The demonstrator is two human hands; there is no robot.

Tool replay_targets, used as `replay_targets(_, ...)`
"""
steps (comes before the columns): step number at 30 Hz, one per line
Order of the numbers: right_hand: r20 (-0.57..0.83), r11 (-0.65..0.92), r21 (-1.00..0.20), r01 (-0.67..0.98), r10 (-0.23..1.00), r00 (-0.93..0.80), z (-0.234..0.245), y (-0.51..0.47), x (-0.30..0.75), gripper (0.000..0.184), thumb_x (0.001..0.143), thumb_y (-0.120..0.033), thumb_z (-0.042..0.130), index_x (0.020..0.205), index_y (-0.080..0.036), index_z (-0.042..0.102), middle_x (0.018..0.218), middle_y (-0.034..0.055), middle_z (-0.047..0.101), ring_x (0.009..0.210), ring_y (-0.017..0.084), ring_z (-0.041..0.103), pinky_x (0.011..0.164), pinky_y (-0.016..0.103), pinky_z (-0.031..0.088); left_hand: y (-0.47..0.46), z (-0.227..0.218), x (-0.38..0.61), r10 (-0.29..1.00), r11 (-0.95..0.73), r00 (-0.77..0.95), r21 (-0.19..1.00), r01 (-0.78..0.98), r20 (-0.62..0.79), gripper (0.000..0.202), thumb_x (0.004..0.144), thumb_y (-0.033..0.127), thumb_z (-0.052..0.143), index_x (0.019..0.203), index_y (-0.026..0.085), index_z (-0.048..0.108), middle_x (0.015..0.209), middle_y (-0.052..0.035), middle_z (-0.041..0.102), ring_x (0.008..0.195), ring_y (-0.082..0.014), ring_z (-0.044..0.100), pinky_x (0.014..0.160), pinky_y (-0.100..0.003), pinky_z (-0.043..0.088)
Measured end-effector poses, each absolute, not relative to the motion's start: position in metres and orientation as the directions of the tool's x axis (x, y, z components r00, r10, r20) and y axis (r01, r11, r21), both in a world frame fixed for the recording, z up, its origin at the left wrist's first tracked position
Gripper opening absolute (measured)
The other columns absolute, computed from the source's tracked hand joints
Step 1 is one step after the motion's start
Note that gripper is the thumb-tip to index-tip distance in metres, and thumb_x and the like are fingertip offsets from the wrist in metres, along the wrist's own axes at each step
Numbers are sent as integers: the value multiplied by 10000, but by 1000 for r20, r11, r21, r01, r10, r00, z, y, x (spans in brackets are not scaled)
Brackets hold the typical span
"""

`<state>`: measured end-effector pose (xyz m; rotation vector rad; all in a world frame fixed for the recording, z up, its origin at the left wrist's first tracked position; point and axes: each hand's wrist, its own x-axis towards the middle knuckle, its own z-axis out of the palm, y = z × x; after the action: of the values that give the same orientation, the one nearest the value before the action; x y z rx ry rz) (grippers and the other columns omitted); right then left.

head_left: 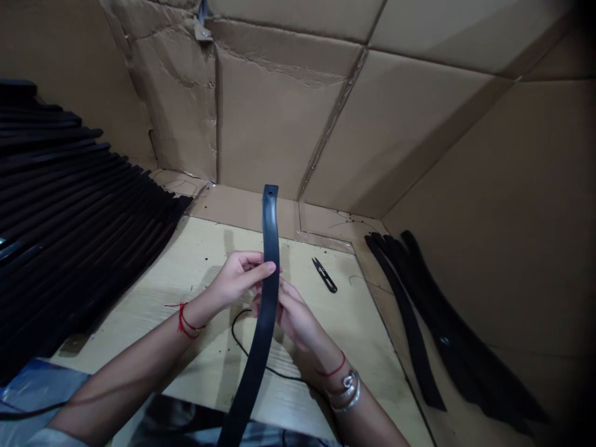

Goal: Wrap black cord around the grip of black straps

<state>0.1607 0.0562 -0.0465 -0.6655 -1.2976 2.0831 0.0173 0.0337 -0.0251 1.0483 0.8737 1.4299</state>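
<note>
**While a left hand (239, 279) and a right hand (289, 313) grip a black strap (269, 261) over a wooden table (344, 326)**

Seen from the head camera, the black strap stands nearly upright near the middle of the frame, curving slightly. Its top end, with a small hole in it, rises above the far edge of the wooden table, and its lower length runs down and to the left, out of the bottom edge.

The left hand comes in from the lower left, its fingers curled and closed against the strap, with the index finger lying across the strap's face. The right hand comes in from the lower right and is partly closed, its fingers behind the strap and partly hidden by it. The two hands nearly touch, with the strap held between them. A red thread (182, 320) circles the left wrist, while another red thread (333, 369) and silver bangles (345, 391) circle the right.

On the table, small black scissors (325, 275) lie just right of the strap, closed. A thin black cord (241, 335) curves across the wood beneath the hands.

At the left of the frame, a large row of black strips (69, 186) lies side by side, overlapping the table's edge. More black strips (447, 329) lie in a loose bunch at the right, on brown cardboard (279, 112), which also lines the walls behind. A piece of blue plastic (32, 391) shows in the lower left corner.
</note>
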Motion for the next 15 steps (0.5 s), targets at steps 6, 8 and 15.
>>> replay_targets(6,-153,-311,-939,-148,760,-632,-37,61,164,261,776,-421,716,866,-180,675,790,34,680,629,134,587,498,215,403,39,-25,16,990,-132,18,947,-292,143,354,787,445,718,769,97,655,651,-33,622,536,-98,559,483,-185,458)
replay_targets(8,-126,-253,-960,-117,769,-627,-35,65,167,293,758,-439,733,882,-176,702,855,53,703,682,146,603,543,228,414,40,-24,16,991,-126,16,949,-288,136,378,780,474,716,792,104,642,696,-32,622,577,-105,576,482,-179,466)
replay_targets(15,12,-53,-992,-117,869,-495,-33,86,187,342,692,-458,793,677,-144,660,663,15,607,548,96,443,491,220,319,43,-27,14,996,-84,-25,952,-295,80,448,824,589,603,893,158,501,693,-29,649,602,-133,627,486,-180,461)
